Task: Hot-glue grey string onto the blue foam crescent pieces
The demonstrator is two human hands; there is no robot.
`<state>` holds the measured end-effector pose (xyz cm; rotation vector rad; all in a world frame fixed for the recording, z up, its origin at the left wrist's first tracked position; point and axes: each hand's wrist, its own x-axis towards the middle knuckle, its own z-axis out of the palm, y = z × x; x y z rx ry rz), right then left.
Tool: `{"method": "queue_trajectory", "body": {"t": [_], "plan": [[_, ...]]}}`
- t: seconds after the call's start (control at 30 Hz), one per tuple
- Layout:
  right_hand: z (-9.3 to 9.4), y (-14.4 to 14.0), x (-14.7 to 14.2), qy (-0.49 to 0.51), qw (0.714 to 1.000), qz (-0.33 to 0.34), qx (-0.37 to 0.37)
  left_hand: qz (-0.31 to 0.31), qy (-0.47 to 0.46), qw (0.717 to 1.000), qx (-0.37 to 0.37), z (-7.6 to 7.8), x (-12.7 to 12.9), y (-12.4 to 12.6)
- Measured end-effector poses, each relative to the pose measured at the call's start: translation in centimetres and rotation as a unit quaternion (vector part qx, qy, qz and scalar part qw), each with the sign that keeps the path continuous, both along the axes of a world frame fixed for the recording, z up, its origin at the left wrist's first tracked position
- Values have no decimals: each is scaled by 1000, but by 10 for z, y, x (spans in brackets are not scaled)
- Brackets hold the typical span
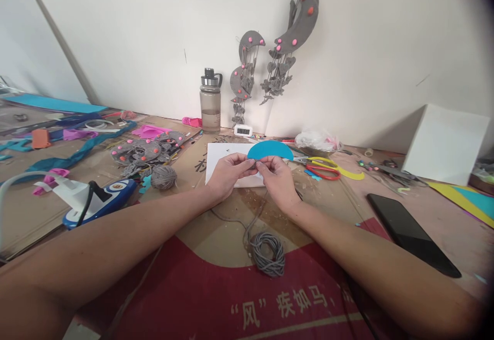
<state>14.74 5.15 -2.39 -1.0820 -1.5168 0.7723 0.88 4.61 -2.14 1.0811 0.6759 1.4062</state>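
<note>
Held up over the middle of the cardboard-covered table (231, 227), just above a white sheet (219, 162): a blue half-round foam piece (270, 150), straight edge down. Pinched along that lower edge by the left hand (228, 174) at its left part and by the right hand (278, 180) nearer the middle, fingertips of both closed tightly on it and nearly touching each other. Trailing down from between the hands, a grey cord, ending in a small coil (268, 252) lying near the table's front. Just right of the foam piece, red-handled scissors (322, 171); further right, a black phone (411, 234) lying flat. To the left, a ball of grey yarn (163, 176) and a heap of grey felt shapes (144, 152); behind, against the wall, a water bottle (210, 102).
</note>
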Motion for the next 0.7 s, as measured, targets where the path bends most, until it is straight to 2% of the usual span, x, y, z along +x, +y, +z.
{"method": "queue_trajectory", "body": {"t": [0.13,0.3,0.47,0.6,0.7], "plan": [[-2,0,0,-22,1000,11,8,16,3,1000,-10,-1,-2,4],[3,-11,-2,-60,997,32,47,82,-36,996,-18,-3,-7,12],[11,-25,-4,-121,987,64,78,84,-47,995,-20,-5,-9,15],[14,-37,-6,-206,958,117,158,79,-39,995,-56,-5,-9,16],[17,-46,-7,-268,916,187,234,78,-22,994,-70,-6,-9,16]]}}
